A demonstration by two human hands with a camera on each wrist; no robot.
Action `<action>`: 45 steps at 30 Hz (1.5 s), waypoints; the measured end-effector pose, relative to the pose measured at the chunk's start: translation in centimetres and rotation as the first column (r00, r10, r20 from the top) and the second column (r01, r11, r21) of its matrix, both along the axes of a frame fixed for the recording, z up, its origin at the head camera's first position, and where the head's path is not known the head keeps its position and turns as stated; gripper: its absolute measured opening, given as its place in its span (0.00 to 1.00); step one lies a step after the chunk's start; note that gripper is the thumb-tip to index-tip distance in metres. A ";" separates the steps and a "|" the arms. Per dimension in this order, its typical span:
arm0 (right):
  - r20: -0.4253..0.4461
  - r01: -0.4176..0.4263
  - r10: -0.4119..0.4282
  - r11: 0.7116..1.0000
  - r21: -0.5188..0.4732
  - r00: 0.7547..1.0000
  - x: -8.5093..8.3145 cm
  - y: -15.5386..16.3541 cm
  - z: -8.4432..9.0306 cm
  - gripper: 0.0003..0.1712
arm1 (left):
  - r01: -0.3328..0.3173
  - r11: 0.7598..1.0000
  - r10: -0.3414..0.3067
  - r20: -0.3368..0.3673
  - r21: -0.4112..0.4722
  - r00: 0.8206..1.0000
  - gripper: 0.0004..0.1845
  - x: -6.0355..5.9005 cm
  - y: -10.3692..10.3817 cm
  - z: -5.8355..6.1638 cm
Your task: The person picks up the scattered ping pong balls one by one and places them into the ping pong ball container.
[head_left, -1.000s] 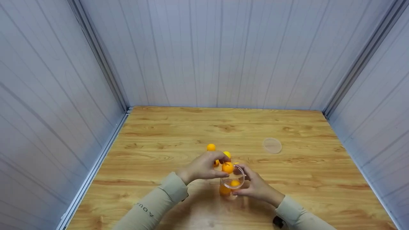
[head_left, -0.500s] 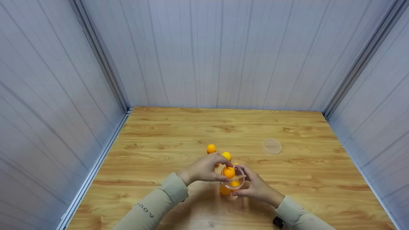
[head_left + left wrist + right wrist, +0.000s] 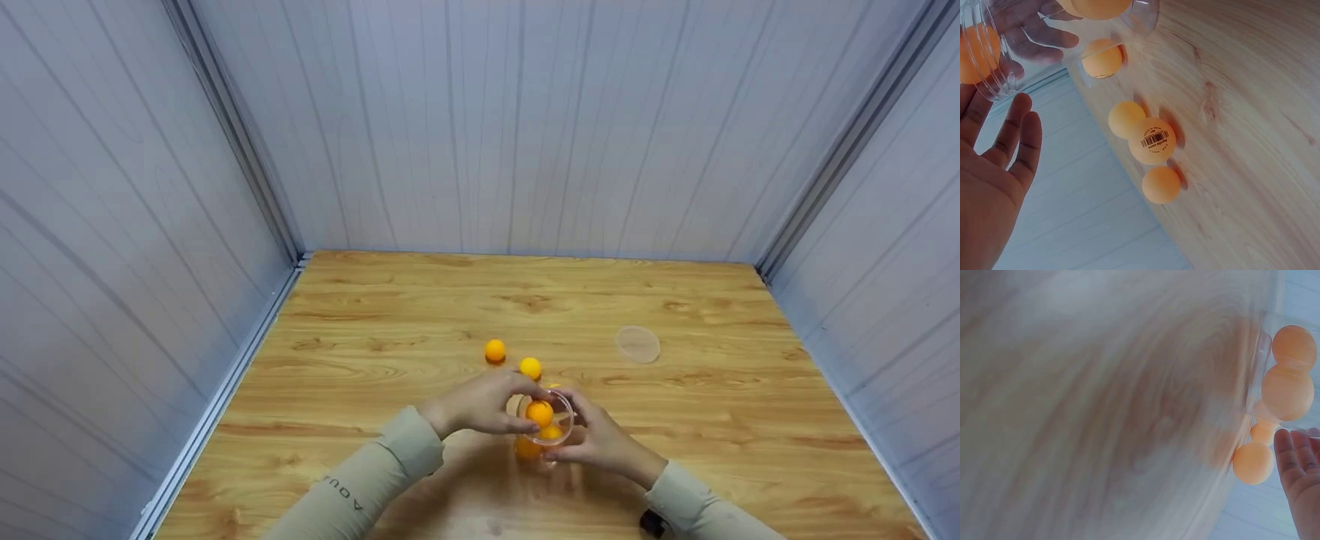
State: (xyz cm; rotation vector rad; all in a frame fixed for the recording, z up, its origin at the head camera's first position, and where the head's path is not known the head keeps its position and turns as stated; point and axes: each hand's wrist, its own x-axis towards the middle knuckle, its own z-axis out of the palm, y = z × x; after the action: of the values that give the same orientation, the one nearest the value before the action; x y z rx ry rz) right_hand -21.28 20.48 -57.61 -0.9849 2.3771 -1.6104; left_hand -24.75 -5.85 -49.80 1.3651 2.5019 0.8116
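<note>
My right hand [image 3: 600, 442] grips a clear plastic jar [image 3: 568, 435] from its right side, fingers wrapping its wall. Several orange table tennis balls are inside, two of them stacked [image 3: 1288, 391] in the right wrist view. At the jar's mouth my left hand [image 3: 487, 405] pinches another orange ball [image 3: 538, 413] between thumb and fingers. The left wrist view shows this ball [image 3: 978, 54] within the ridged neck, with two of the left hand's fingers [image 3: 1028, 143] free beside the rim. Right-hand fingers [image 3: 1044, 42] show through the clear wall.
Loose orange balls lie on the wooden table [image 3: 360, 322] beyond the jar, including one at the far left [image 3: 495, 350] and one nearer [image 3: 530, 367]. A printed ball [image 3: 1152, 140] sits among them. A clear round disc [image 3: 637, 344] lies back right. Pale panel walls [image 3: 487, 127] enclose the table.
My left hand has moved slightly right and down, bringing the pinched ball from beside the rim into the jar's mouth. The right hand and jar have stayed nearly still.
</note>
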 end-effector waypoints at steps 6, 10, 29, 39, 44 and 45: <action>-0.008 0.002 -0.002 1.000 -0.007 1.000 0.0 -0.1 0.0 0.46 | 0.030 0.999 -0.030 0.018 0.029 0.999 0.24 -0.1 0.0 -0.1; -0.008 0.008 -0.008 1.000 -0.002 1.000 0.2 -0.1 0.2 0.46 | 0.038 0.998 -0.039 0.017 0.040 0.999 0.24 -0.2 0.0 -0.2; 0.017 0.024 -0.025 0.999 0.037 1.000 0.3 0.0 0.2 0.50 | -0.084 0.975 0.093 -0.035 0.205 0.995 0.17 -0.1 -0.6 -0.5; -0.006 0.040 -0.040 0.998 0.038 0.999 0.2 0.0 -0.1 0.50 | -0.216 0.942 0.220 0.014 0.256 0.975 0.12 -1.1 -2.1 -1.0; 0.013 0.041 -0.041 0.999 0.034 0.999 0.3 -0.1 0.0 0.50 | -0.270 0.930 0.264 0.058 0.248 0.963 0.14 -1.7 -2.5 -1.8; 0.011 0.040 -0.041 0.999 0.036 0.999 0.3 -0.1 0.0 0.50 | -0.280 0.930 0.273 0.061 0.240 0.960 0.14 -1.8 -2.6 -2.0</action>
State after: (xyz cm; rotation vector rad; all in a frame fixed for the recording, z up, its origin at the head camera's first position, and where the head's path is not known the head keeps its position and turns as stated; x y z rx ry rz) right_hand -20.98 20.36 -57.58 -0.9241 2.4244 -1.5768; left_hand -26.55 -8.49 -51.78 1.0645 2.6817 1.2252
